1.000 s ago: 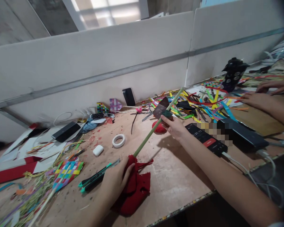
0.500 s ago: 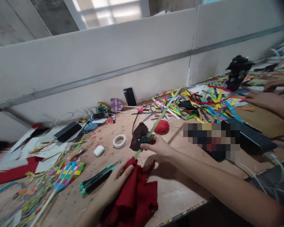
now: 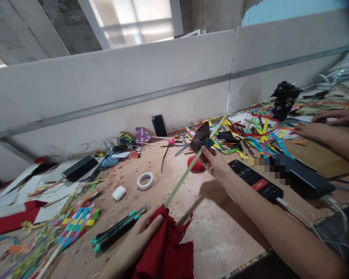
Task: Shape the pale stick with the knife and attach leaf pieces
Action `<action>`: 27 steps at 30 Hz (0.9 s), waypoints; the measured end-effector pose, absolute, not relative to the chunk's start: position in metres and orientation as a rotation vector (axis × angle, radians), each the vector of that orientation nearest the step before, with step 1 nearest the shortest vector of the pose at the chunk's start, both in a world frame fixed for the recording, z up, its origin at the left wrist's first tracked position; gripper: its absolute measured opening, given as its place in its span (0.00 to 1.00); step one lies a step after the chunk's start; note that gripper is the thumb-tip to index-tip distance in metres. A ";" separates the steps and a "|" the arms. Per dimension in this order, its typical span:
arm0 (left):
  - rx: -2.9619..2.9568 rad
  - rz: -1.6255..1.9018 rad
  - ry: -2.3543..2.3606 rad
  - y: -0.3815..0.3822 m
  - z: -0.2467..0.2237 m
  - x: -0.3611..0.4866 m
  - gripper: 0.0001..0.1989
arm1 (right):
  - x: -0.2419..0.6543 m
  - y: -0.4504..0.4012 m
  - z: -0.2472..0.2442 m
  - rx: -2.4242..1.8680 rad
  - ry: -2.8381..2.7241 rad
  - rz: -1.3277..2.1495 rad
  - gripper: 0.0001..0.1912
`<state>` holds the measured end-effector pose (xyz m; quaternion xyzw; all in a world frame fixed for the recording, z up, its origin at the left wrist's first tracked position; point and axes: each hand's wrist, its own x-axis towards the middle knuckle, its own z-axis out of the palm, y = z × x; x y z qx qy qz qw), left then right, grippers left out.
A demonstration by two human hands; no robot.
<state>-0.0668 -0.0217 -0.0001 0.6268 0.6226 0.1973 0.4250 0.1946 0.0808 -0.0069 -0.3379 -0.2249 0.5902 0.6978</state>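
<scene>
My left hand (image 3: 142,228), closed near the front of the table, grips a piece of red cloth (image 3: 167,252) with ragged edges. From the cloth a long pale green strip (image 3: 182,178) slants up to the right. My right hand (image 3: 213,162) pinches a small dark green piece (image 3: 207,143) against that strip, partway up. A dark brown, leaf-like piece (image 3: 199,135) juts out beside it; how they are joined is hidden. Behind my right fingers lies a red rounded thing (image 3: 193,164), partly covered. The strip's lower end is hidden in the cloth.
A green-black cutter (image 3: 119,228), white tape roll (image 3: 145,181) and white case (image 3: 119,193) lie left. Colourful strips (image 3: 258,135) heap along the wall. A phone (image 3: 258,182) and black box (image 3: 302,176) sit right, near a co-worker's hands (image 3: 314,130) and dark bottle (image 3: 285,100).
My right hand has moved up and right along the strip, taking the green and brown pieces farther from the cloth. My left hand keeps its grip. The view has shifted slightly.
</scene>
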 end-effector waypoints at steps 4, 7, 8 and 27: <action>1.586 0.549 1.565 -0.020 -0.007 -0.071 0.24 | 0.173 0.070 -0.012 -0.824 -0.612 1.392 0.23; 1.498 0.585 1.517 -0.018 -0.016 -0.073 0.28 | 0.149 0.054 -0.017 -0.924 -0.877 1.553 0.23; 1.474 0.591 1.502 -0.017 -0.020 -0.074 0.29 | 0.141 0.048 -0.019 -0.946 -0.981 1.623 0.23; 1.687 0.508 1.645 -0.024 -0.008 -0.067 0.22 | 0.212 0.087 -0.010 -0.777 -0.544 1.326 0.19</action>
